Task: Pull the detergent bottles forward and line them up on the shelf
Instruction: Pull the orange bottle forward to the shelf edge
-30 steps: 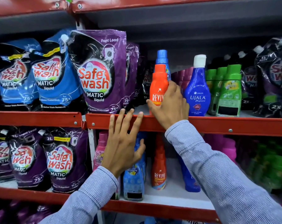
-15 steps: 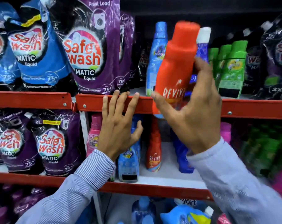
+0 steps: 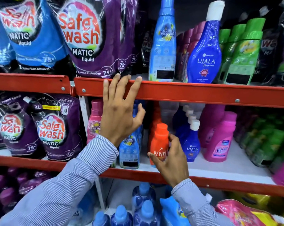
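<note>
Orange plastic Revive bottle (image 3: 160,141) sits in your right hand (image 3: 171,159), grip closed around it on the middle shelf (image 3: 219,168); your left hand (image 3: 120,118), open, braces the red rail (image 3: 203,93). Next, square it to the front edge.

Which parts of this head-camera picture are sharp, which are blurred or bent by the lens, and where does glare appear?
Head view: the purple Safe wash pouch is sharp but streaked with glare on its plastic; the green bottles at the right edge smear into blur; the red shelf rail slopes and bows from wide-angle distortion; the Revive bottle by the right hand reads fairly clearly.

Two bare hands (image 3: 120,118), long shirt sleeves (image 3: 69,185), light blue with fine white stripes, buttoned cuffs
</note>
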`<state>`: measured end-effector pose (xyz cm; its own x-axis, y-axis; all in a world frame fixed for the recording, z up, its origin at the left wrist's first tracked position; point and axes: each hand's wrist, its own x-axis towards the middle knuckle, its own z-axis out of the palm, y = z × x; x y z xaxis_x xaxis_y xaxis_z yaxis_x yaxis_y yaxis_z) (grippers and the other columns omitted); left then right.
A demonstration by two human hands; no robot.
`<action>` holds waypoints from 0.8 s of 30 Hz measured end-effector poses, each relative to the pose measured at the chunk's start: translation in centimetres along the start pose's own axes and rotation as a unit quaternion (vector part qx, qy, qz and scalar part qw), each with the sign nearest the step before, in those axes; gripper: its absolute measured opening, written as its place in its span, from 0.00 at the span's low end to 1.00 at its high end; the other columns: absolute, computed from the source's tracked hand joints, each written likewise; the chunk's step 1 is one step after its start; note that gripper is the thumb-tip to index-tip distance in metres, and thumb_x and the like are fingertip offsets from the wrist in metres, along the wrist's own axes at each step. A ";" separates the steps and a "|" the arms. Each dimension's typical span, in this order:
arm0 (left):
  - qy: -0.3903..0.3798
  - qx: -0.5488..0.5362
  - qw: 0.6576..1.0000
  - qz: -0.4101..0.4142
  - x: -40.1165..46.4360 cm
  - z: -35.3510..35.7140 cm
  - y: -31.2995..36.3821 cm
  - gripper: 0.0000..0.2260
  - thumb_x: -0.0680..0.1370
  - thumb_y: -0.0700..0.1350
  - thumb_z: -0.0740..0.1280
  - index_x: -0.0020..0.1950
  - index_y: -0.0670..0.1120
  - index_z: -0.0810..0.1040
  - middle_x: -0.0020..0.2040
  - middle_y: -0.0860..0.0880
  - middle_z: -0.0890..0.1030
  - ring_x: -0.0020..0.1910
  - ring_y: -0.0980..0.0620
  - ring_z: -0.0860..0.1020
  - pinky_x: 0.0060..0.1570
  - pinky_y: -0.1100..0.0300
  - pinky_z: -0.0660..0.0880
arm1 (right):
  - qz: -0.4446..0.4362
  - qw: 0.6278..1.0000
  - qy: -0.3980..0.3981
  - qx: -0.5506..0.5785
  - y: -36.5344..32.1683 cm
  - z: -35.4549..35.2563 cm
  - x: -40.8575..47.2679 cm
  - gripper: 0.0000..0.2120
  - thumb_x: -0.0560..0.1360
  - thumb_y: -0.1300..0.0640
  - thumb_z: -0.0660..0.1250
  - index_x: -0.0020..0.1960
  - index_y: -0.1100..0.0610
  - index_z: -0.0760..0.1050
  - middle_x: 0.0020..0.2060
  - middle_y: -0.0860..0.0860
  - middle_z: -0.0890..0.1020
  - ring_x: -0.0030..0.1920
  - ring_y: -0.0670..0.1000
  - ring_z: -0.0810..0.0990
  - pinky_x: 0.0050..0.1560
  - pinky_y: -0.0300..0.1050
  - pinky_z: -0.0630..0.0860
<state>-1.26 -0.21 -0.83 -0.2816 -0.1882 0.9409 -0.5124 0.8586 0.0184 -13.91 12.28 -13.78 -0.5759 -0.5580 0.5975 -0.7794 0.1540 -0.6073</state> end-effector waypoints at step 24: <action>-0.018 0.002 1.000 -0.016 -0.1 -0.1 0.6 0.33 0.73 0.47 0.69 0.78 0.48 0.66 0.75 0.41 0.71 0.80 0.39 0.62 0.81 0.36 0.54 | -0.063 0.991 0.077 -0.090 0.4 0.6 0.0 0.36 0.69 0.37 0.71 0.67 0.58 0.65 0.62 0.55 0.74 0.64 0.56 0.70 0.65 0.52 0.72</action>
<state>-1.45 0.42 -0.85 -0.2944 -0.2322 0.9270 -0.5244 0.8502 0.0464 -14.09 11.89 -14.35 -0.4918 -0.4533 0.7434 -0.8706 0.2424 -0.4282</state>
